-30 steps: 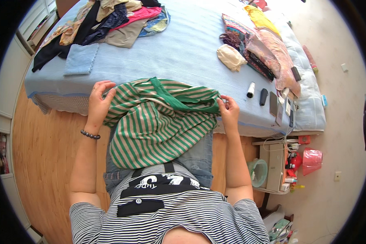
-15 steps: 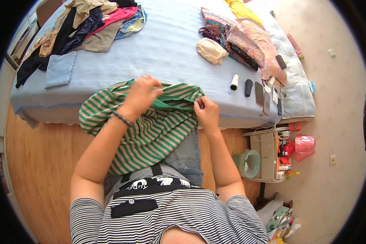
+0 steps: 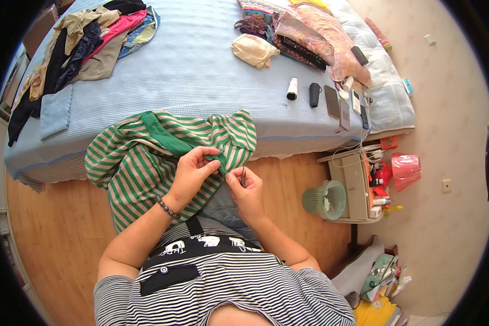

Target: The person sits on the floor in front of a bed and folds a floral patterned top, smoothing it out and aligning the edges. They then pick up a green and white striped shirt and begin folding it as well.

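A green-and-beige striped shirt (image 3: 141, 163) with a solid green trim lies across my lap and over the bed's near edge. My left hand (image 3: 187, 176), a dark beaded bracelet at its wrist, pinches the green trim between thumb and fingers. Close beside it, my right hand (image 3: 247, 195) is closed around a small, dark, narrow metal tool (image 3: 243, 176) whose tip points up. Its exact kind is too small to tell. The right fingertips are next to the pinched edge; whether they touch the cloth I cannot tell.
On the blue-covered bed (image 3: 174, 70) are a clothes pile (image 3: 87, 49) at far left and folded fabrics (image 3: 304, 38) at far right. A white-and-black cylinder (image 3: 292, 88), a black case (image 3: 314, 95) and phones (image 3: 332, 101) lie nearer. A green wastebasket (image 3: 315, 201) stands beside a small cabinet (image 3: 350, 193).
Both hands have come nearer to my body and closer together. The shirt has been shifted, its green trim now running toward my left fingers. The dark tool now shows in my right hand.
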Available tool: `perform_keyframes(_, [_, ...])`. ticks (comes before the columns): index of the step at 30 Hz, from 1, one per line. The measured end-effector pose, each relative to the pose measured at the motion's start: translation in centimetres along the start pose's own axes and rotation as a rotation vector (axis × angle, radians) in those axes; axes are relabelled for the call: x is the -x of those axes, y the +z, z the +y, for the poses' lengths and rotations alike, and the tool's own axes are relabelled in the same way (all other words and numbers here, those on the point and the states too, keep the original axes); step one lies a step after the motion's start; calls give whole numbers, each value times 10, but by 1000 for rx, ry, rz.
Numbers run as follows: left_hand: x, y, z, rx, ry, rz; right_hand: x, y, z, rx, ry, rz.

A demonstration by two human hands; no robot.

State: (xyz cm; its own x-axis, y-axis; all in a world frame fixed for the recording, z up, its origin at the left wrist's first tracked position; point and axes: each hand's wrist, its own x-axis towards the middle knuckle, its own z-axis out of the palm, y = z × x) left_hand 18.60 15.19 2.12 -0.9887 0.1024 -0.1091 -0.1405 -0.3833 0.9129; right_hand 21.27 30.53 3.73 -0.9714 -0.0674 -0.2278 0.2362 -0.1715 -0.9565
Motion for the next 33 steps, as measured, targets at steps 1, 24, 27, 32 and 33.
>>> perform_keyframes(1, [1, 2, 5, 21, -11, 7, -1, 0, 1, -1, 2, -27])
perform_keyframes(24, [0, 6, 26, 17, -7, -11, -14, -9, -52, 753, -604, -106])
perform_keyframes(27, [0, 4, 24, -11, -35, -1, -18, -9, -45, 622, -503, -107])
perform_keyframes(32, [2, 2, 27, -281, 42, 4, -34, -7, -41, 522, -296, -141])
perform_keyframes(33, [1, 1, 26, -290, 81, -2, -33, -6, -45, 438, -250, -158])
